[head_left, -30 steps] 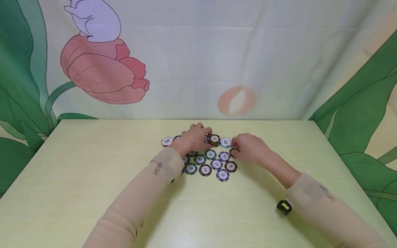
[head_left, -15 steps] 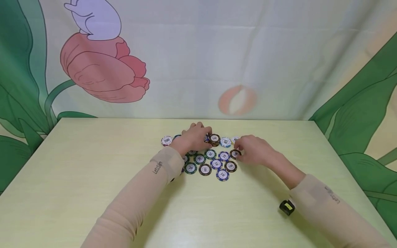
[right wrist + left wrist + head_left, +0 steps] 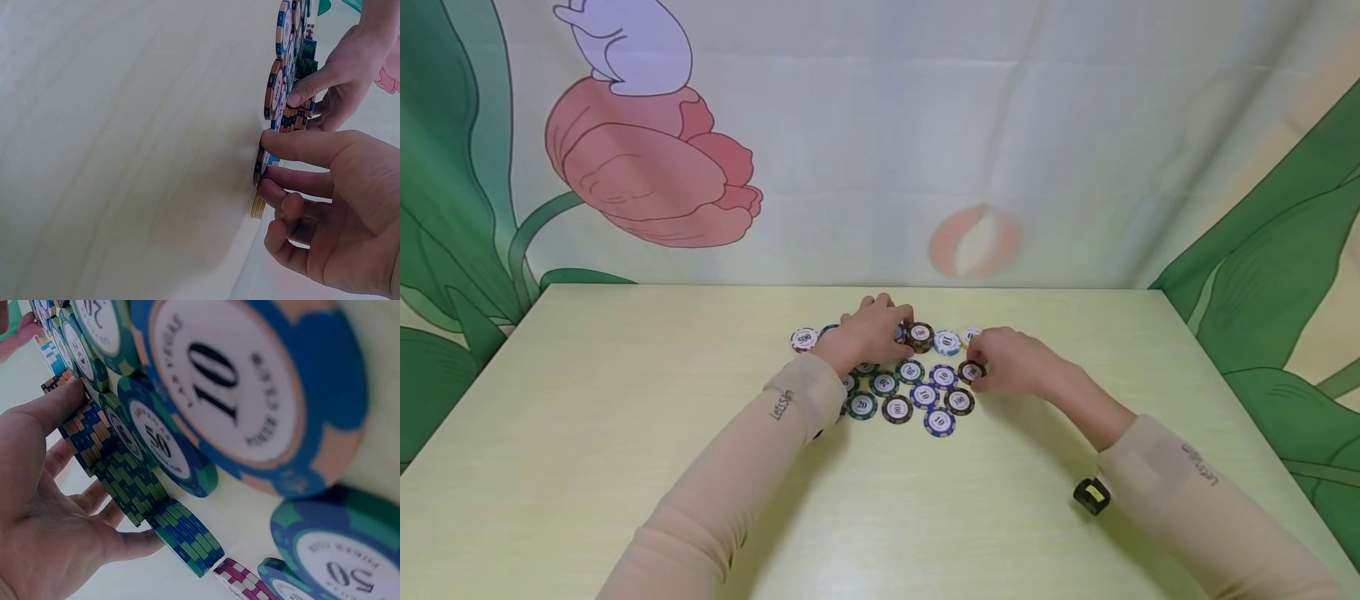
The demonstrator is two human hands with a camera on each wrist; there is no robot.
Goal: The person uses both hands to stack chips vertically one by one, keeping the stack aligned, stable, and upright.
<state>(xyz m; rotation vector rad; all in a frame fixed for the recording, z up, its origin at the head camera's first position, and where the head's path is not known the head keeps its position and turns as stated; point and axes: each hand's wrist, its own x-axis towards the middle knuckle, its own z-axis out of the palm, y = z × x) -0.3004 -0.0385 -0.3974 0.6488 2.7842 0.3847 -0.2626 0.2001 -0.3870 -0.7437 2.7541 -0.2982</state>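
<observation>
Poker chips lie flat in a loose cluster, with a row of short chip stacks behind. My left hand point(image 3: 871, 333) reaches around this row, its thumb on the near side and fingers on the far side. In the left wrist view, it holds the blue-and-orange stack point(image 3: 90, 432) and green stack point(image 3: 130, 487); one fingertip touches the blue-green stack point(image 3: 186, 536). My right hand point(image 3: 1015, 362) pinches a dark poker chip point(image 3: 970, 372) at the cluster's right edge. In the right wrist view, its thumb and fingers meet on this chip's rim, with the remaining fingers curled.
A white 500 stack point(image 3: 805, 340) ends the row at left. A dark 100 stack point(image 3: 920, 335), a light-blue stack point(image 3: 947, 342) and a yellow-edged stack point(image 3: 971, 335) continue it rightward. The pale table point(image 3: 647, 367) meets a printed cloth point(image 3: 850, 167) at the back.
My right hand has shifted slightly right and toward me, uncovering the yellow-edged stack and more of the dark chip. My left hand has stayed at the stacks.
</observation>
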